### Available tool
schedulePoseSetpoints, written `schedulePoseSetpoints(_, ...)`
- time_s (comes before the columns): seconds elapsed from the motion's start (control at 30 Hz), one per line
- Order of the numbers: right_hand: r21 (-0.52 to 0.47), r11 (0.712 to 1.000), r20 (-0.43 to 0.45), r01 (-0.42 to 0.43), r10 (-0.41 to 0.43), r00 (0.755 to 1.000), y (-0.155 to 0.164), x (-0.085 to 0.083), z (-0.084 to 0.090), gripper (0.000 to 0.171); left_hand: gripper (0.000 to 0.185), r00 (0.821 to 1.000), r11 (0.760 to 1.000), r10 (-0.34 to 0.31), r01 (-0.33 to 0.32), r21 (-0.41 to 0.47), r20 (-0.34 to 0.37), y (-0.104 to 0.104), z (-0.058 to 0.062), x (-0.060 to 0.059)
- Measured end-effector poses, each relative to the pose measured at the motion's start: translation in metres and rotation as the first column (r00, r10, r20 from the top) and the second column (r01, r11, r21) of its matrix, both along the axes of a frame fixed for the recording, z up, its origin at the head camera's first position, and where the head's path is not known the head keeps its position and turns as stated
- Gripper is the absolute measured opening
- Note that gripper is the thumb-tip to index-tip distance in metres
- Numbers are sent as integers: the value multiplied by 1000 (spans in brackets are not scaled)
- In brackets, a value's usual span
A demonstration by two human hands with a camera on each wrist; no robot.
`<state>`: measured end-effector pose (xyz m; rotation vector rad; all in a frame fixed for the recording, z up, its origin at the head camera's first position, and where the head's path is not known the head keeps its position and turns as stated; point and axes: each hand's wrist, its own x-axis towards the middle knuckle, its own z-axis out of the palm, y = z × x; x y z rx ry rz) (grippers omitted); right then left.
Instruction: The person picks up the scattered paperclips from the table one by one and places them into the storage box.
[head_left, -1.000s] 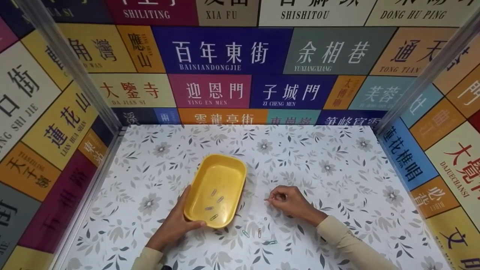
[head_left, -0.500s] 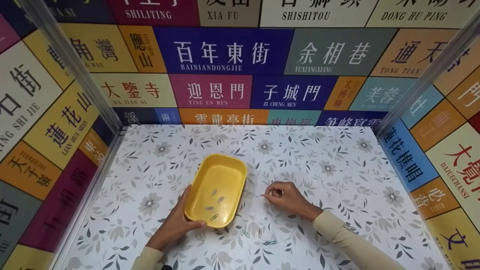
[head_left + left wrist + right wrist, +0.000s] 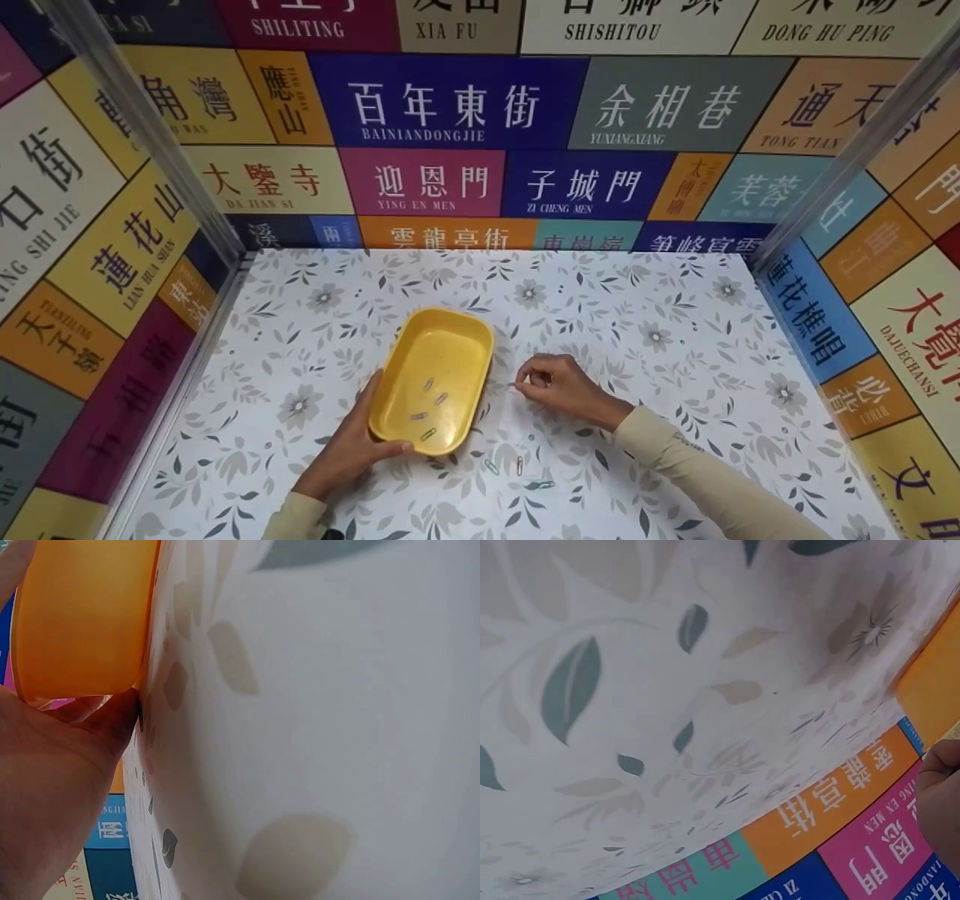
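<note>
In the head view my left hand [image 3: 352,446] grips the near left corner of a yellow plastic tray [image 3: 381,375], thumb on the near rim. Its palm also shows against the tray wall [image 3: 82,637] in the left wrist view. Several paper clips, among them a green one [image 3: 427,433], lie inside on the tray floor. My right hand [image 3: 566,386] pinches a small reddish paper clip [image 3: 512,385] just right of the tray, mostly hidden by the fingertips. Only part of that hand [image 3: 941,791] shows in the right wrist view.
On the floral-patterned table [image 3: 637,300], nearer to me, lie a green paper clip [image 3: 491,466], a red one [image 3: 519,466] and another green one [image 3: 541,484]. Panels with printed characters [image 3: 450,97] stand at the back and both sides.
My right hand has moved left and slightly away from me, towards the tray, with the reddish paper clip between its fingertips. The left hand and tray have stayed still.
</note>
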<state>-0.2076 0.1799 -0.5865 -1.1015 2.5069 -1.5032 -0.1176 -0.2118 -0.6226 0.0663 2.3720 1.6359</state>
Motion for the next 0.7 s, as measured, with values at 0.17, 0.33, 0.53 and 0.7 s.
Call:
schedulePoseSetpoints(0.17,16,999,-34,-35,36,999,-8,-5,5,12,145,1000,1000,2,-2,-12,11,0,0,0)
schedulePoseSetpoints(0.33,38,997,-66,-74,76,995,-16,-9,10,10,144,1000,1000,-3,3,-12,-3,-1,-1,0)
schedulePoseSetpoints(0.53,96,989,-47,-113,118,992,-24,-13,17,8,145,1000,1000,-11,10,-28,-25,-1,-1,1)
schedulePoseSetpoints(0.7,131,981,-43,-141,148,988,-29,-17,21,5,144,1000,1000,-6,5,-28,-26,-1,0,1)
